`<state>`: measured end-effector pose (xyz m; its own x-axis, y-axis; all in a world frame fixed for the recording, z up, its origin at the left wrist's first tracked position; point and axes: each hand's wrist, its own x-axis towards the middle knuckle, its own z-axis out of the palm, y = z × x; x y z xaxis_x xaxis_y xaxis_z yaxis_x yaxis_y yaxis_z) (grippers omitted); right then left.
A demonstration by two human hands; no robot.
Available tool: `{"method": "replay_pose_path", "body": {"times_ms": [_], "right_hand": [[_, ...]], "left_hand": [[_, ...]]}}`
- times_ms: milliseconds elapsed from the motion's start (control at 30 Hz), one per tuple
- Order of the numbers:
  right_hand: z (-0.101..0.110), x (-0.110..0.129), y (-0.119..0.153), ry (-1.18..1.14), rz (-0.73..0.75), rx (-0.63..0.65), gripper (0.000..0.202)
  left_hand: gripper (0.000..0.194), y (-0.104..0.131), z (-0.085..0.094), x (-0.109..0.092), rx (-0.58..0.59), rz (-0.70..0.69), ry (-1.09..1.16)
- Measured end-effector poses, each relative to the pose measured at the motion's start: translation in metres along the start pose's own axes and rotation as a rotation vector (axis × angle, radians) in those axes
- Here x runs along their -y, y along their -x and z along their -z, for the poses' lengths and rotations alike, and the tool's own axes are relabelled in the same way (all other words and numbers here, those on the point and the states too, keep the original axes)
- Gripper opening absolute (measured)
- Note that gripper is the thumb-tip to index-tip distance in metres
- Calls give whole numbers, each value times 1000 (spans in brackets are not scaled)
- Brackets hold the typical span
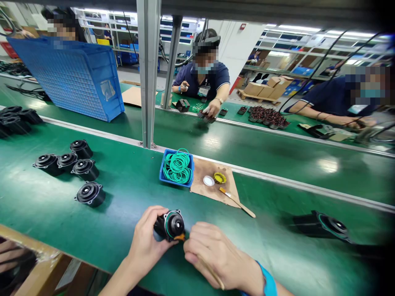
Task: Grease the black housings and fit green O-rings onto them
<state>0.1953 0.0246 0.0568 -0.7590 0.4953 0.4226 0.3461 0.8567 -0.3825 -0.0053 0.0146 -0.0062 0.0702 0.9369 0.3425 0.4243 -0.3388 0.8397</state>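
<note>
Currently I count one black housing point(168, 226) in the left hand point(145, 238), at the near middle of the bench point(123, 176). That hand curls round the housing's left side, fingers above and thumb below; one green ring point(167, 225) sits around its raised end. The right hand point(216, 250), a blue band point(269, 280) at its wrist, is closed on the wooden handle of one brush point(212, 273), whose orange bristles are at the housing's near right edge, seemingly touching it. My view of the brush's middle is blocked by the fingers.

To the left I count five loose housings point(84, 167); a bunch point(18, 119) farther left overlaps too much to count. One blurred housing point(327, 226) lies at the right.

Just beyond the hands I see one blue tray point(174, 183) heaped with green rings point(179, 166), too tangled to count. Right of it, one brown sheet point(200, 168) carries two small round lids or cups, one white point(208, 181) and one yellow point(219, 177); a second brush point(237, 202) lies partly across its edge.

Farther off, one metal post point(149, 74) cuts through my view, and one tilted blue crate point(70, 74) partly hides a person. Two more people sit across, centre and right, near a dark reddish pile point(267, 115).
</note>
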Motion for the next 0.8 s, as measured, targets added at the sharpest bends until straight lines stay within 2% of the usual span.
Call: {"method": "replay_pose_path", "body": {"times_ms": [67, 167, 267, 333, 400, 533, 633, 733, 800], "right_hand": [[7, -4, 4, -46, -58, -62, 36], [15, -6, 15, -239, -203, -264, 28], [19, -3, 20, -412, -386, -426, 26], [19, 1, 17, -448, -445, -429, 23], [17, 4, 10, -413, -422, -360, 17], [8, 10, 1, -272, -329, -201, 56], [3, 12, 6, -276, -349, -115, 64], [10, 8, 20, -257, -404, -141, 65], [24, 0, 35, -128, -467, -221, 64]], "left_hand": [[54, 0, 4, 2, 24, 112, 80], [61, 3, 10, 5, 84, 287, 323], [64, 5, 14, 4, 132, 375, 551], [63, 5, 16, 1, 148, 378, 601], [65, 6, 15, -2, 154, 359, 570], [80, 15, 7, -3, 152, 267, 360], [84, 22, -6, 3, 165, 133, 195], [84, 16, -15, 8, 267, -104, 53], [82, 3, -10, 13, 303, -320, -86]]}}
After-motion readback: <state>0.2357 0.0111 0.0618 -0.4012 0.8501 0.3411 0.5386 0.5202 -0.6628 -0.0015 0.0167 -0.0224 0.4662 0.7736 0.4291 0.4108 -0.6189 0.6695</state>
